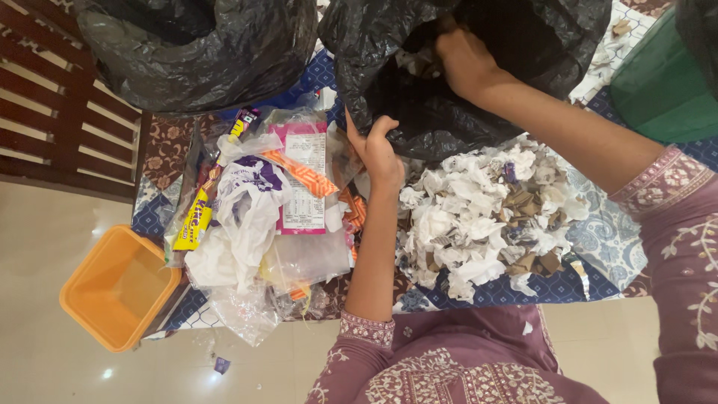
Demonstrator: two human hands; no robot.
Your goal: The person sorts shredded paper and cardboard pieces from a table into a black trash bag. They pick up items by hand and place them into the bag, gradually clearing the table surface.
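My left hand (376, 150) grips the near edge of a black plastic bag (516, 37) and holds its mouth apart. My right hand (464, 56) is inside the bag's mouth, fingers closed around crumpled paper scraps (416, 63). Just below the bag, a heap of torn white and brown paper (486, 217) lies on the patterned blue tablecloth (606, 239). My left forearm runs between this heap and a pile of plastic wrappers (262, 209).
A second black bag (194, 45) sits at the table's far left. An orange plastic tub (120, 288) stands on the floor by the table's corner. A green bin (662, 82) is at the right. A wooden slatted bench (52, 97) is at the left.
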